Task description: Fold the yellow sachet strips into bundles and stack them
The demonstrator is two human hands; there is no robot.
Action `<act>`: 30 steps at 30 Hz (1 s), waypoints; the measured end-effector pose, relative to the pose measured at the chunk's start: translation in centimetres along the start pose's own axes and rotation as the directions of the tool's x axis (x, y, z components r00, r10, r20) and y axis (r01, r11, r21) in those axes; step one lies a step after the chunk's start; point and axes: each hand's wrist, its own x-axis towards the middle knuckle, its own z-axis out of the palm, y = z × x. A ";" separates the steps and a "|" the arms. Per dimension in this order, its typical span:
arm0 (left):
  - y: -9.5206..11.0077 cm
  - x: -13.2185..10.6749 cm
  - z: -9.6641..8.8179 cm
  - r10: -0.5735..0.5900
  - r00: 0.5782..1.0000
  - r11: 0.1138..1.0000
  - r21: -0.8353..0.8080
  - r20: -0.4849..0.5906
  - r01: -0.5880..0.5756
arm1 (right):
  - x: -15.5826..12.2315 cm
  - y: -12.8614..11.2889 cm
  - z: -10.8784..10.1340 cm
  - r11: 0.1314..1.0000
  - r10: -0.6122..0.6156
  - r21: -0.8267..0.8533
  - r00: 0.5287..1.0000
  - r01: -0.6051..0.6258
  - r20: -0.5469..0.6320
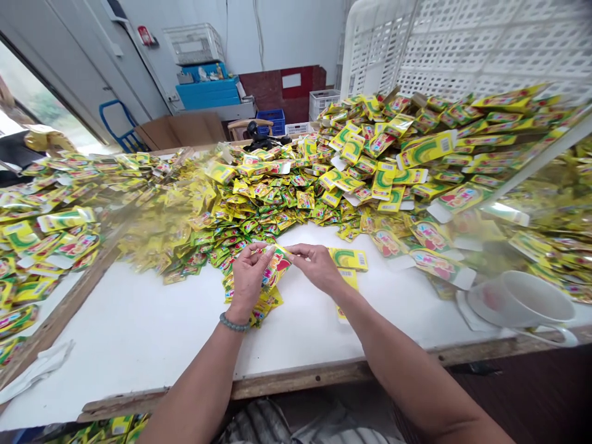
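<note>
Over the middle of the white table, a small yellow printed box with bright lettering and a red shape is held between both hands. My left hand, below a beaded bracelet, pinches its left side. At the box's upper right corner are the closed thumb and fingers of my right hand. Beneath the left hand lie several small yellow packets. Flat yellow boxes rest just right of my right hand. Behind the hands spreads a heap of small green-and-yellow packets.
Yellow boxes are piled high at the back right, before a white plastic crate. A white mug stands near the right front edge. Beyond a wooden strip, more boxes cover the left. A crumpled white cloth lies front left.
</note>
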 end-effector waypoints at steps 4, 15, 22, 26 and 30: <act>-0.1 0.1 0.1 -0.015 1.000 0.999 -0.045 -0.028 0.013 | -0.6 0.1 1.9 0.974 -0.151 -0.199 0.967 0.110 -0.203; 0.7 0.5 -0.8 -0.052 0.992 0.997 0.056 0.114 0.046 | 0.5 0.4 -1.4 0.991 0.130 0.003 0.989 -0.130 0.076; 1.1 0.5 -1.2 -0.068 0.989 0.994 0.088 0.133 0.057 | 0.3 0.3 -1.2 0.989 -0.043 -0.134 0.995 0.056 0.095; 0.7 0.5 -0.9 -0.026 0.996 0.992 0.125 0.084 0.015 | 0.3 0.2 -1.0 0.949 -0.099 -0.296 0.994 0.107 0.043; 0.6 0.6 -0.8 -0.010 0.998 0.991 0.136 0.063 0.001 | 0.2 0.2 -1.0 0.972 -0.044 -0.228 0.996 0.062 0.081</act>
